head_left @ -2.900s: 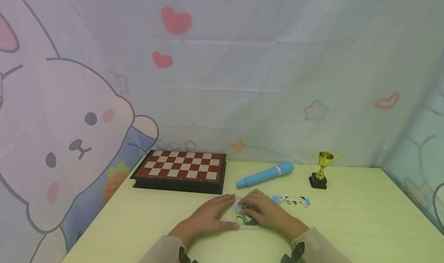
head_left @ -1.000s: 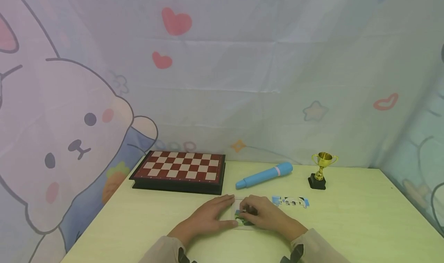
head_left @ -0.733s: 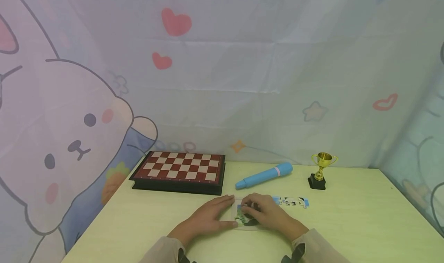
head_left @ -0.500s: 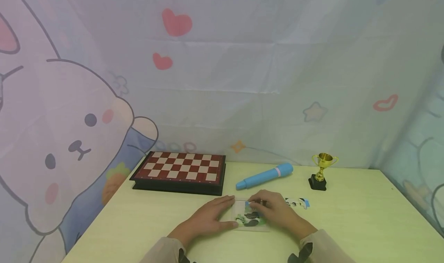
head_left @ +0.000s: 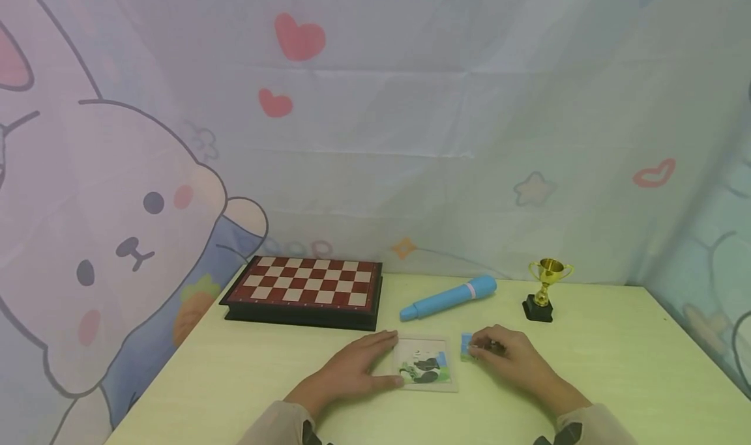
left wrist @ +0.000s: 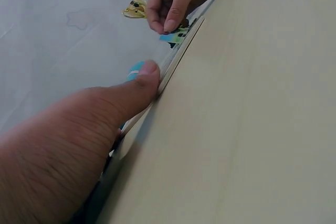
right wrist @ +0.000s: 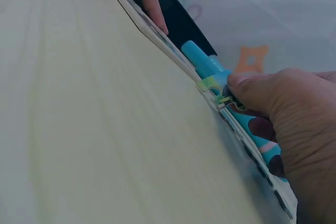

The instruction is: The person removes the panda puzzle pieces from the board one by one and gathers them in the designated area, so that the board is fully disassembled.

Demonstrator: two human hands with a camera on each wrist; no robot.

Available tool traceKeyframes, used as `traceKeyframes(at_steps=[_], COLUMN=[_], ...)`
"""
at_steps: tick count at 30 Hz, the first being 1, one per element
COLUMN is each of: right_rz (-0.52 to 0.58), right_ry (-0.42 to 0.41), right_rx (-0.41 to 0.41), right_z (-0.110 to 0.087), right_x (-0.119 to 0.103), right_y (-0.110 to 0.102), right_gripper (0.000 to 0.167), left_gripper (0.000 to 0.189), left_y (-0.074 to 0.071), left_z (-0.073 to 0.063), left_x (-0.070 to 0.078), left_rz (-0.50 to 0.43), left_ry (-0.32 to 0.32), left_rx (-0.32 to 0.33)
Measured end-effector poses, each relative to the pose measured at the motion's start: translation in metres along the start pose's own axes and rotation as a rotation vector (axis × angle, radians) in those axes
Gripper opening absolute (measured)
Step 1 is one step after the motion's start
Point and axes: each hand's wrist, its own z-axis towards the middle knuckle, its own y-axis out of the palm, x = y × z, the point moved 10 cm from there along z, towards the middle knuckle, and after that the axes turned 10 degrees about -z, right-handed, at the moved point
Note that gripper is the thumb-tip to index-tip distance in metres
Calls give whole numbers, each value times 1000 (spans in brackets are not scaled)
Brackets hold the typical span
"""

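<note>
A square puzzle tray lies flat on the table, with panda-picture pieces in its lower and right parts. My left hand rests along the tray's left side, fingers straight and thumb at the lower left corner. My right hand is just right of the tray. Its thumb and fingertips pinch a blue-and-green puzzle piece; in the right wrist view, the piece shows by the thumb. The curled fingers hide part of it, and the loose pieces beside it are mostly covered.
Behind the tray lies a thick blue pen-shaped object. A red-and-white chessboard box stands at the back left. At the back right is a small gold trophy cup. A printed curtain hangs behind the table.
My right hand has moved right, off the tray to beside it, with a blue-and-green piece at its fingertips. It now covers the loose panda pieces. My left hand has stayed put.
</note>
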Motion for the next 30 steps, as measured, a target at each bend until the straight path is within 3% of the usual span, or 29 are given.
traceKeyframes(at_steps=[11,30], right_rz=[-28,-122], right_ry=[-140,-117], right_rx=[-2,12], right_z=[-8,-7], right_x=[-2,-3], right_y=[-4,-3], right_gripper=[24,22], left_gripper=[94,95], left_y=[0,1], left_z=[0,1], left_x=[1,0], left_rz=[18,23], left_ry=[19,10], left_rx=[-4,1])
